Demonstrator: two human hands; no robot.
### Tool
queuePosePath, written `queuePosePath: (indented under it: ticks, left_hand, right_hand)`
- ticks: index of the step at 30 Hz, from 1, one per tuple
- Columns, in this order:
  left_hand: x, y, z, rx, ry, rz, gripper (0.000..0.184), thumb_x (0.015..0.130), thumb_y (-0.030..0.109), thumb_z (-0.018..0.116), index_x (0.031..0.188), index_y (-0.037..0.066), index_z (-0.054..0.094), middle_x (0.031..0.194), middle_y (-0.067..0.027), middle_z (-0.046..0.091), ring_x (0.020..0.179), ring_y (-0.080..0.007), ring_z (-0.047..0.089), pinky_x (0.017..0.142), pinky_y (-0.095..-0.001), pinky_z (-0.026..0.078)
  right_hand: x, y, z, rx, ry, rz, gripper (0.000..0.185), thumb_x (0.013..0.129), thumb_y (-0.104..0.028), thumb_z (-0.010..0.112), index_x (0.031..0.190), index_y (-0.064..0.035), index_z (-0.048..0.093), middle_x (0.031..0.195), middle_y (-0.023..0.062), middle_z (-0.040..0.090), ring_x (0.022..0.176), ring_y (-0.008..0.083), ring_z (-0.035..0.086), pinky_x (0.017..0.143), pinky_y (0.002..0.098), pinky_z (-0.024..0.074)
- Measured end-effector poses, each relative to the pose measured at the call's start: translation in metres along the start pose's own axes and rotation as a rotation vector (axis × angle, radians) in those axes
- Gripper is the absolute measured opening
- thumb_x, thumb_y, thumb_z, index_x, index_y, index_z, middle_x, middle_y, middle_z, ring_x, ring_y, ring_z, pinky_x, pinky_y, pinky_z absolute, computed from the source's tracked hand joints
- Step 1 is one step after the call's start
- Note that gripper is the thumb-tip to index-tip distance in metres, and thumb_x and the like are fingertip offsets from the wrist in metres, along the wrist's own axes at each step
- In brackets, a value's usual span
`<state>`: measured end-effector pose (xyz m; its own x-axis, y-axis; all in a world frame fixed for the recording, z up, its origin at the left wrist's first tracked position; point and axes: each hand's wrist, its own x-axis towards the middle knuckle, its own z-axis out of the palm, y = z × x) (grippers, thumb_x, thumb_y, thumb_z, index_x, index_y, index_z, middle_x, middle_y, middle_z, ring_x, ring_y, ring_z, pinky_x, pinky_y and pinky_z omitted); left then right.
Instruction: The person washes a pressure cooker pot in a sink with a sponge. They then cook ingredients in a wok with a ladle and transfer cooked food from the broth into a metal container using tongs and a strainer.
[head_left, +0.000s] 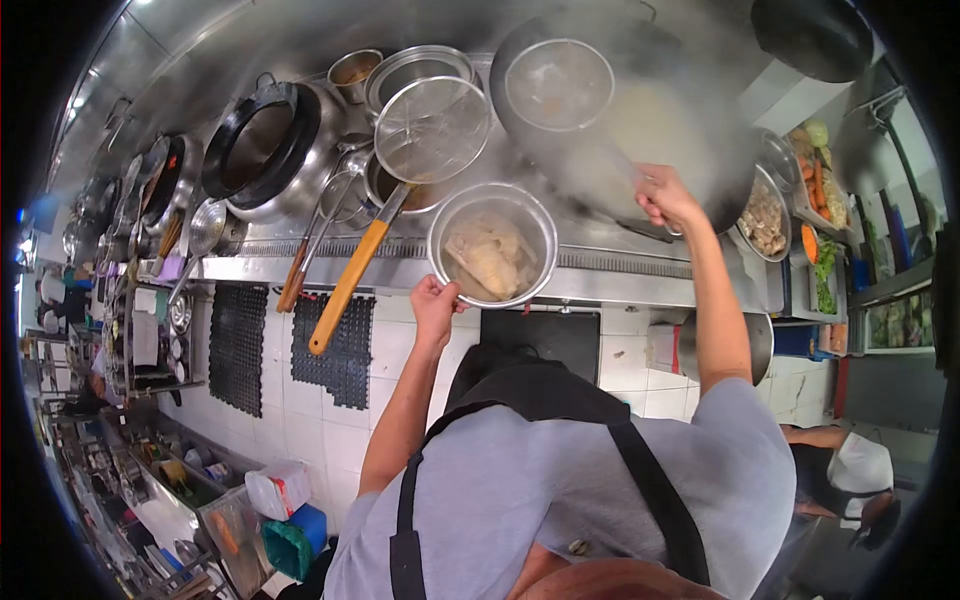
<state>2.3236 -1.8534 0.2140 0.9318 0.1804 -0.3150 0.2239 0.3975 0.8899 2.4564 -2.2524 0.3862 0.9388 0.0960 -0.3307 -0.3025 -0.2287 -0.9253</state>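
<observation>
My left hand is closed on the near-left rim of a round metal bowl, which sits at the front edge of the stove. Inside lies a pale, wet piece of meat that looks like chicken, in some liquid. My right hand grips the handle of a round mesh strainer. The strainer's head is above the left side of a large steaming wok with cloudy pale liquid in it. Steam blurs part of the handle and the wok's far side.
A wooden-handled strainer rests over pots left of the bowl, its handle jutting past the counter edge. A black wok stands farther left. At right are a bowl of cut meat and vegetables. Another person is at lower right.
</observation>
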Motion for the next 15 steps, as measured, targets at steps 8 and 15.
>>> queuePosePath:
  ticks: [8,15]
  left_hand:
    - [0.008,0.011,-0.003,0.031,-0.081,-0.014,0.021,0.083,-0.002,0.067,0.074,0.005,0.05,0.062,-0.0092,0.062,0.048,-0.0153,0.063,0.043,-0.0256,0.049]
    - [0.027,0.018,-0.009,0.019,-0.216,-0.131,0.023,0.084,-0.001,0.067,0.072,0.005,0.048,0.062,-0.0063,0.059,0.048,-0.0142,0.063,0.04,-0.024,0.048]
  right_hand:
    - [-0.008,-0.053,0.029,0.062,-0.008,-0.036,0.029,0.096,-0.01,0.054,0.12,0.0068,0.056,0.064,-0.0025,0.048,0.039,0.0021,0.036,0.031,0.0214,0.0281]
    - [0.116,-0.124,0.14,0.198,-0.2,-0.105,0.03,0.101,-0.012,0.053,0.125,0.0047,0.053,0.065,-0.0044,0.046,0.04,-0.0009,0.033,0.031,0.0162,0.0282]
